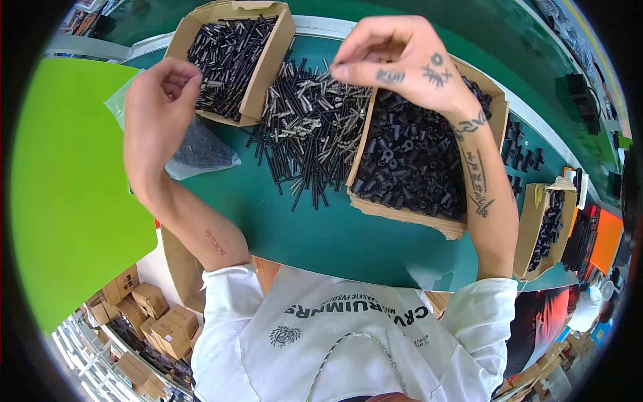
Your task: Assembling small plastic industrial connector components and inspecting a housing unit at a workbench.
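My left hand is raised beside the left cardboard box, which holds many thin black and silver screws. Its fingers are curled with the thumb against them, and whatever they may hold is hidden. Above a loose pile of similar screws, my right hand pinches thumb and forefinger together. Anything between those fingertips is too small to name. Below the right wrist stands a larger cardboard box full of small black plastic fittings, partly covered by my forearm.
A clear plastic bag with dark contents lies by my left forearm on the green table. Several black fittings sit at the right, near a smaller box of black parts. A bright green board fills the left side.
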Tool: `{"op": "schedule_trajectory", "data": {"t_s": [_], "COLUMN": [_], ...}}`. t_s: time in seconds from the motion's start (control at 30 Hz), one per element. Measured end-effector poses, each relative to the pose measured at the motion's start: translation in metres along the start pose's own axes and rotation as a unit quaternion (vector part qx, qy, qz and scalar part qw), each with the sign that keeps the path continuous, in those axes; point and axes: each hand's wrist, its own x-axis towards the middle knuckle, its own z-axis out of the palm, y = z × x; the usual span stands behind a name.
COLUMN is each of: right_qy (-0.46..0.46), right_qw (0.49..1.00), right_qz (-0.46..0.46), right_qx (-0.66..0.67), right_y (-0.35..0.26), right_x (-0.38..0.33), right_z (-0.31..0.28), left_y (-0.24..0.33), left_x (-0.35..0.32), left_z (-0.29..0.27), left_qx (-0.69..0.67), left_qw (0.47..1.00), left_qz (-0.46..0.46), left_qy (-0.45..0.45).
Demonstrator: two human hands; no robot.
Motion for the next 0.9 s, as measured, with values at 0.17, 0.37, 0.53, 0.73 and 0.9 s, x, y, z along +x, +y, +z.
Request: {"op": "schedule_trajectory", "data": {"t_s": [0.17, 0.37, 0.53, 0.73, 0.9], "right_qy": [0.04, 0.063, 0.067, 0.089, 0.094], "right_qw": [0.996, 0.996, 0.994, 0.994, 0.993], "right_qz": [0.016, 0.004, 0.011, 0.009, 0.017], "right_qx": [-0.083, -0.068, -0.08, -0.068, -0.069], "right_y": [0.012, 0.011, 0.012, 0.017, 0.016], "right_x": [0.0, 0.002, 0.001, 0.002, 0.0], "right_z": [-0.004, 0.006, 0.003, 0.008, 0.006], "left_y": [-0.009, -0.026, 0.003, 0.021, 0.022], "left_x": [0.003, 0.02, 0.017, 0.005, -0.001], "left_z": [0.011, 0.032, 0.033, 0.096, 0.119], "left_qx": [0.104, 0.123, 0.092, 0.081, 0.171], "left_qw": [0.991, 0.974, 0.989, 0.974, 0.965], "left_qz": [-0.034, -0.02, 0.003, 0.195, 0.158], "left_qy": [-0.074, -0.187, -0.113, -0.078, -0.117]}}
